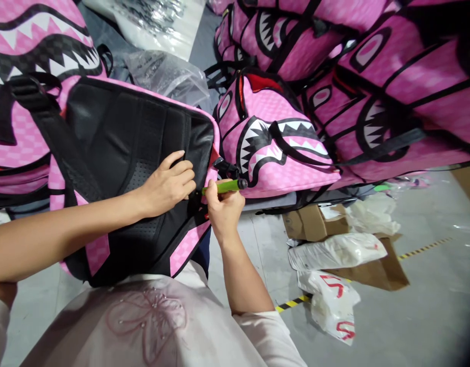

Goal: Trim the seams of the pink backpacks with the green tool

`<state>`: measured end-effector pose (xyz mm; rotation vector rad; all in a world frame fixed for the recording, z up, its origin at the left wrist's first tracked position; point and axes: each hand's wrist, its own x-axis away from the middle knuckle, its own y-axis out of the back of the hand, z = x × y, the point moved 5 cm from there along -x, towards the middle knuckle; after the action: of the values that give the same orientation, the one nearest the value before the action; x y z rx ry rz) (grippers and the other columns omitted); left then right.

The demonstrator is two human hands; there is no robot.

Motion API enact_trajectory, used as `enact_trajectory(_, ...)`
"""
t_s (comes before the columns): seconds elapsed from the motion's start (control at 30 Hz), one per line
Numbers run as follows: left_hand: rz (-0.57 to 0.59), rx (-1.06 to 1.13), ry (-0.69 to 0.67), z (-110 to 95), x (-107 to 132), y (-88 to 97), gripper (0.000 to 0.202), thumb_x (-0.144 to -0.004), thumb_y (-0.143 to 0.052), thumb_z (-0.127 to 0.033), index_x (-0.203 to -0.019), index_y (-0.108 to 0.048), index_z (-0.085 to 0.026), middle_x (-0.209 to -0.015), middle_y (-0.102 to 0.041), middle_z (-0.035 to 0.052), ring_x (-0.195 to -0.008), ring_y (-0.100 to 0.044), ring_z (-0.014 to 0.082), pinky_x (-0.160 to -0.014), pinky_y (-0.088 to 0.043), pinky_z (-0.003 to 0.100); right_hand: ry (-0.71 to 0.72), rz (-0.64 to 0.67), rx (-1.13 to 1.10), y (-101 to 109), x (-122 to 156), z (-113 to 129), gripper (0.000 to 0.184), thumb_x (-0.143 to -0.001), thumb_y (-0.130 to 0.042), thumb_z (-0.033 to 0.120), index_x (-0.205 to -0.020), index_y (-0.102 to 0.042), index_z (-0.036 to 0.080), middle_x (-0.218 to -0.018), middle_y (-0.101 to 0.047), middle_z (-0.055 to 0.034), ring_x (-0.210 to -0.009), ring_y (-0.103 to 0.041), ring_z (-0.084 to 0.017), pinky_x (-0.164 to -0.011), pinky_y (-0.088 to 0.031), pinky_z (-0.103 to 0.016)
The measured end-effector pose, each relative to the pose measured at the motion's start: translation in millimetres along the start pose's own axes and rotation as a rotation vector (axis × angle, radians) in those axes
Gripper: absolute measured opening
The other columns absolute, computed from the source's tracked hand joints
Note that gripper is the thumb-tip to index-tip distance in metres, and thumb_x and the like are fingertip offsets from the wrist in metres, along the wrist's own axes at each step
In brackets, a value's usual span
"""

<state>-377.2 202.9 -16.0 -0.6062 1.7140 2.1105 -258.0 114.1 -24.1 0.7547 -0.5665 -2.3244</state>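
Note:
A pink checkered backpack (105, 153) lies face down in front of me, its black padded back panel and shoulder straps up. My left hand (168, 182) rests on the black panel near its right edge, fingers curled and pressing the fabric. My right hand (224, 206) is closed round a green tool with a black tip (224, 186), held level at the backpack's right edge beside a black buckle (225, 167).
Several more pink backpacks with shark-mouth prints (275, 142) are piled to the right, behind and at the far left. Clear plastic bags (168, 74) lie at the back. On the grey floor lie cardboard (376, 272) and white bags (334, 303) by a yellow-black tape line.

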Motion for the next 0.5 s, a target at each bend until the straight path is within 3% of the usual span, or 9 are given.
enact_trajectory(0.27,0.046,0.089,0.020,1.9,-1.6,-2.7,0.019,-0.093,-0.058,-0.021,-0.076,-0.066,-0.022,-0.083,-0.067,0.0043,-0.102,-0.060,0.0244,-0.111,-0.047,0.054,-0.053,0.035,-0.069,-2.4,-1.9,-6.1,0.030,-0.091,-0.057,0.041,-0.068,-0.055,0.021,-0.053,-0.055,0.0036,-0.047,-0.052,-0.011,-0.050,-0.040,-0.025)
enact_trajectory(0.4,0.030,0.041,0.006,0.9,-2.2,-1.9,0.020,-0.093,-0.057,-0.021,-0.075,-0.065,-0.022,-0.080,-0.065,0.0034,-0.100,-0.061,0.0236,-0.110,-0.047,0.052,-0.045,0.080,-0.101,-2.6,-2.9,-6.0,0.030,-0.091,-0.057,0.040,-0.069,-0.055,0.021,-0.053,-0.054,0.0042,-0.047,-0.050,-0.010,-0.051,-0.040,-0.024)
enact_trajectory(0.5,0.023,0.037,0.005,0.7,-2.7,-0.4,0.020,-0.094,-0.056,-0.021,-0.076,-0.065,-0.021,-0.080,-0.066,0.0030,-0.099,-0.061,0.0227,-0.111,-0.046,0.051,-0.067,0.036,-0.115,1.9,-2.5,-8.8,0.030,-0.090,-0.059,0.038,-0.065,-0.054,0.021,-0.052,-0.053,0.0039,-0.046,-0.049,-0.010,-0.050,-0.040,-0.024)
